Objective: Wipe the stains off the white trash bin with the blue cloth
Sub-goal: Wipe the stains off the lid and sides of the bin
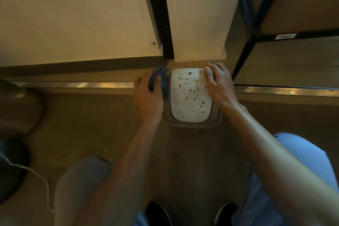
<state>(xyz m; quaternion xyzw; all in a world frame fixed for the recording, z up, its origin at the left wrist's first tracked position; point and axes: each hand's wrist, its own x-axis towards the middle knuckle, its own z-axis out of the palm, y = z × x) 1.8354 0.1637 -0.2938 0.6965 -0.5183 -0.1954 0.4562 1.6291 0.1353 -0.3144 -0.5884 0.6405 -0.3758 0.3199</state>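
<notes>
Left hand (148,95) grips blue cloth (159,80) bunched against white trash bin (190,97) left side, fingers curled round it. Right hand (218,82) rests on bin's right edge, fingers loosely spread. Brown stains (189,90) dot lid.

The white trash bin (190,95), brown-spotted, is standing between both hands; the bunched blue cloth (159,80) is lying under the left hand's (148,95) fingers.

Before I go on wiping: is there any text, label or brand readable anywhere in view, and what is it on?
No text can be read.
White sticker on the black shelf frame, upper right: print too small and blurred to read.
Bin: brown stains only, no label or brand visible.
Cloth: no marking visible.
</notes>
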